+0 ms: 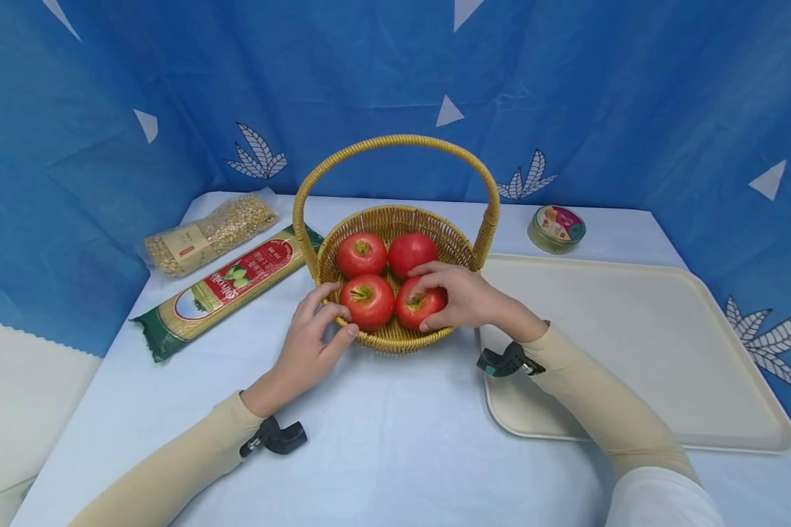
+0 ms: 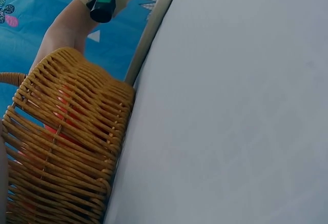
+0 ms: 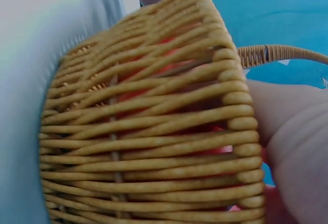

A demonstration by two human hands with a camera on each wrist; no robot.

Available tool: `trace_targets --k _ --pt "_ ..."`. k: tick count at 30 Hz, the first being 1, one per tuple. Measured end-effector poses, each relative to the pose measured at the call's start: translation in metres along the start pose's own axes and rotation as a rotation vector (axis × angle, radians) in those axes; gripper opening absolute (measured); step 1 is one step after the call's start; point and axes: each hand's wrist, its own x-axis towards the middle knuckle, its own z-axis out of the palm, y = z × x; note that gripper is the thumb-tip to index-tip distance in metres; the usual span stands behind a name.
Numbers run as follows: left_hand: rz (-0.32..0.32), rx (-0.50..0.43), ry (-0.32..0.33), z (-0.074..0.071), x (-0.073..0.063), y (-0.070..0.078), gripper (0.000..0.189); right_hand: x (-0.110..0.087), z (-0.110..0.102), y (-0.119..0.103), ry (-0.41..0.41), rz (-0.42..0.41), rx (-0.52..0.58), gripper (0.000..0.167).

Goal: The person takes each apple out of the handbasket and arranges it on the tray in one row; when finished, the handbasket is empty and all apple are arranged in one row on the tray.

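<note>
A woven wicker basket (image 1: pixel 398 342) with a tall arched handle (image 1: pixel 395 140) stands on the table, holding several red apples (image 1: pixel 362 255). My left hand (image 1: pixel 310 340) holds the basket's left front rim, fingers over the edge and thumb outside, close beside the front left apple (image 1: pixel 368 303). With curled fingers and thumb, my right hand (image 1: pixel 461 296) grips the front right apple (image 1: pixel 411 311), which is still inside the basket. Both wrist views look at the basket's woven side (image 2: pixel 66 147), with red apple skin showing through the gaps; most fingers are hidden there.
Left of the basket lie a pack of spaghetti (image 1: pixel 224 289) and a clear bag of yellowish kernels (image 1: pixel 211 234). A beige tray (image 1: pixel 633 351) is on the right, with a small round tin (image 1: pixel 556 228) behind it. Blue patterned cloth (image 1: pixel 382 73) hangs at the back.
</note>
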Motion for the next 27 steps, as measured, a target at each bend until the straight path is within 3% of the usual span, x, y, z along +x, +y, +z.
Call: trace_targets --k 11,27 --pt "-0.011 0.012 -0.006 -0.0009 -0.0004 0.0006 0.045 0.0070 -0.0067 0.0019 -0.156 -0.019 0.064 0.053" --pt "-0.002 0.012 -0.001 -0.0001 -0.0008 0.0003 0.051 0.0027 -0.0034 0.0036 -0.088 -0.050 0.062 0.053"
